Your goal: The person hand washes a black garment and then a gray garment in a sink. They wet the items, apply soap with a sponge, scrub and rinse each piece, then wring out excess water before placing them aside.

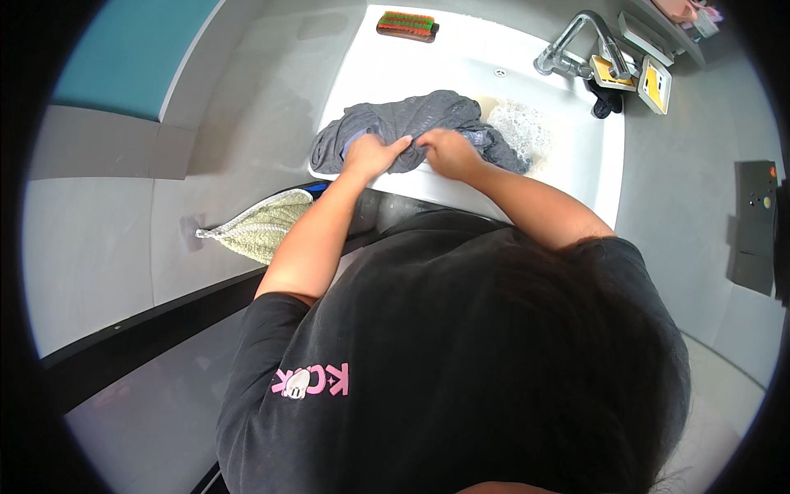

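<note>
A wet grey cloth garment (419, 114) lies bunched on the left part of a white sink (580, 142), with its right end hanging into the basin beside foamy water (521, 126). My left hand (372, 154) presses on the garment near a purplish-blue patch, thumb pointing right. Close to it, my right hand (452, 153) is curled over the garment's front edge, its fingertips near my left thumb and slightly blurred. Whether the right fingers pinch the fabric is hard to tell.
A scrub brush (407, 28) with orange and green bristles lies on the sink's back left ledge. A chrome faucet (558, 52) stands at the back right, near soap dishes (654, 85) and a small black cloth (605, 100). A pale green towel (265, 225) hangs at the left wall.
</note>
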Available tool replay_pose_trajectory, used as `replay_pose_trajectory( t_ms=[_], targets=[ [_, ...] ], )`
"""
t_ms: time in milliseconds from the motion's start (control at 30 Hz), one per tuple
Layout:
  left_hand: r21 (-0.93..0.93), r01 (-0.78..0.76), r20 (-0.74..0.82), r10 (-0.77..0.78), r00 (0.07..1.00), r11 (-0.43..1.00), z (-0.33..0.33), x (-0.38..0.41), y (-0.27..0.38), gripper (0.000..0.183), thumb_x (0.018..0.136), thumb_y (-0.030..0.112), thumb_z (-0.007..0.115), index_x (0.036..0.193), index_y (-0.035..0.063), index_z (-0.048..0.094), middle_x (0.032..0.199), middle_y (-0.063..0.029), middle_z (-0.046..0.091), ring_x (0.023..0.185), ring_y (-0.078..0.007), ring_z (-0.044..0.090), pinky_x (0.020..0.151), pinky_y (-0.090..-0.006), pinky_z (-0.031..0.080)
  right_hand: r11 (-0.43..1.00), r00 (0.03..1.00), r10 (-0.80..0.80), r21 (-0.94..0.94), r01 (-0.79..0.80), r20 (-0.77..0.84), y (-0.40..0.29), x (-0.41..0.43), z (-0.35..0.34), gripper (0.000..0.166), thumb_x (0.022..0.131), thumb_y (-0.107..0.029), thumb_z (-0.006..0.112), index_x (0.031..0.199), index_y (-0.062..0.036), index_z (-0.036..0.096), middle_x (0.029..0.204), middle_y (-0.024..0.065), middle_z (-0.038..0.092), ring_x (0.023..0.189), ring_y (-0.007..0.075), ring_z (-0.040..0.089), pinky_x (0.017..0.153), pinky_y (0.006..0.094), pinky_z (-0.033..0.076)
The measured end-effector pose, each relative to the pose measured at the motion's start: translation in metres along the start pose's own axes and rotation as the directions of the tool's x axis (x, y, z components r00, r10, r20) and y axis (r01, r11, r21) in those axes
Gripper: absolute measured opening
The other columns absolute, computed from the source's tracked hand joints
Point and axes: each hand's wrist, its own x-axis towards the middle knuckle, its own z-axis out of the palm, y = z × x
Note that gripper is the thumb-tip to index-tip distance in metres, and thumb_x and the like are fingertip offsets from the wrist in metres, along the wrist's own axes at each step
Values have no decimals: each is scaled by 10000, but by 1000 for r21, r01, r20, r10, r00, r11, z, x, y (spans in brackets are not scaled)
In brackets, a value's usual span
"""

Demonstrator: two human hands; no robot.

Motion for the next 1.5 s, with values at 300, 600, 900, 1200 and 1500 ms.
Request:
replay_pose_trajectory(
  t_ms=[300, 600, 900, 1200, 1500],
  targets=[
    [-806, -81, -274, -248, 929, 587, 17, 57, -16, 380, 999, 329, 397, 1109, -8, 531, 1128, -175, 614, 1031, -335, 607, 813, -470, 496, 941, 984, -27, -336, -35, -177, 32, 16, -14, 176, 805, -223, 660, 938, -109, 678, 989, 86, 632, 985, 268, 548, 877, 429, 393],
    [-864, 456, 470, 18, 882, 214, -55, 30, 28, 293, 905, 165, 524, 1070, -74, 561, 997, -183, 651, 889, -283, 647, 858, -415, 519, 918, 934, -355, 176, 356, -37, 36, 25, -31, 159, 864, -147, 530, 955, -54, 622, 895, 129, 605, 849, 343, 566, 783, 462, 431],
    [-995, 96, 99, 198, 975, 26, -76, 2, 70, 510, 846, -55, 513, 1311, 9, 316, 1176, -186, 505, 1018, -291, 594, 874, -455, 517, 992, 768, 128, 87, -94, -627, 10, 68, -54, 188, 879, -183, 582, 995, -53, 654, 820, 120, 685, 685, 308, 650, 683, 421, 491],
    [-985, -137, -166, 361, 918, -104, -105, -30, 69, 626, 761, -136, 481, 1280, 136, 261, 1204, -178, 442, 1053, -304, 556, 874, -452, 521, 895, 895, 446, 43, -444, -30, -17, 70, -56, 542, 937, -479, 444, 892, -6, 705, 881, 257, 658, 936, 411, 613, 885, 433, 462],
    [-972, -213, -233, 384, 894, -95, -109, -59, 61, 697, 678, -119, 475, 1303, 104, 260, 1266, -149, 397, 1175, -271, 480, 1000, -388, 428, 833, 846, 466, -196, -518, -258, 2, 72, -100, 294, 880, -219, 481, 994, 13, 621, 914, 219, 670, 913, 348, 654, 804, 433, 511]
  ],
)
